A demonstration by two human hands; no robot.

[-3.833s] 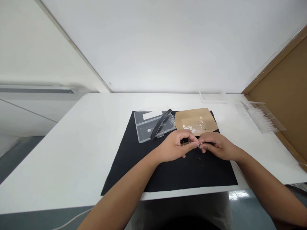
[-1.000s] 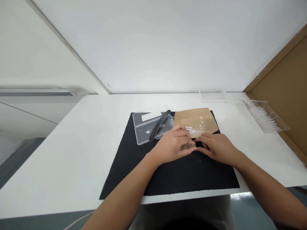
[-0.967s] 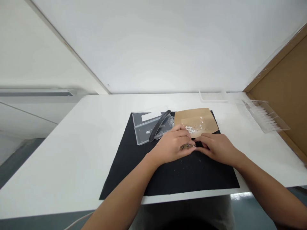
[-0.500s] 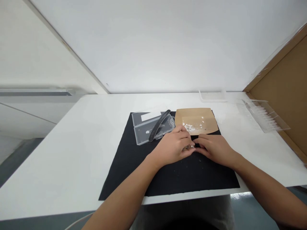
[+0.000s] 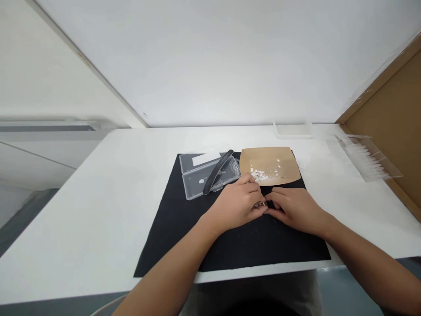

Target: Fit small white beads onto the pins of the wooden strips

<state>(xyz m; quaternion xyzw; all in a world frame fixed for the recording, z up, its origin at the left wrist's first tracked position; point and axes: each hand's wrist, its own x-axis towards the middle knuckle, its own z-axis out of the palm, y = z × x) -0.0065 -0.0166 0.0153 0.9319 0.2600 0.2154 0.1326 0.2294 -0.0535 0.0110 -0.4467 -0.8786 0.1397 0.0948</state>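
Note:
My left hand (image 5: pixel 241 199) is closed over the black mat (image 5: pixel 230 252), its fingers pinching a small shiny metallic piece (image 5: pixel 259 204) that is mostly hidden. Close against it, my right hand (image 5: pixel 294 206) has its thumb and fingers bent together at the left fingertips; what they hold is too small to make out. Just beyond both hands lies a brown paper tray (image 5: pixel 269 153) with many small white flakes (image 5: pixel 259 174) in it. An open clear plastic case (image 5: pixel 194 188) rests left of the tray, and a black curved nail file (image 5: pixel 217 173) lies across it.
Tiny specks dot the mat near my hands. A clear rack of white nail tips (image 5: pixel 370 162) stands at the right, beside a cardboard panel (image 5: pixel 388 101). Near the wall sits a small clear tray (image 5: pixel 292 131). The white table (image 5: pixel 82 210) extends left.
Both hands stay together at nearly the same spot. The fingertips have shifted slightly, and the metallic piece shows at a somewhat different angle. The view has moved a little.

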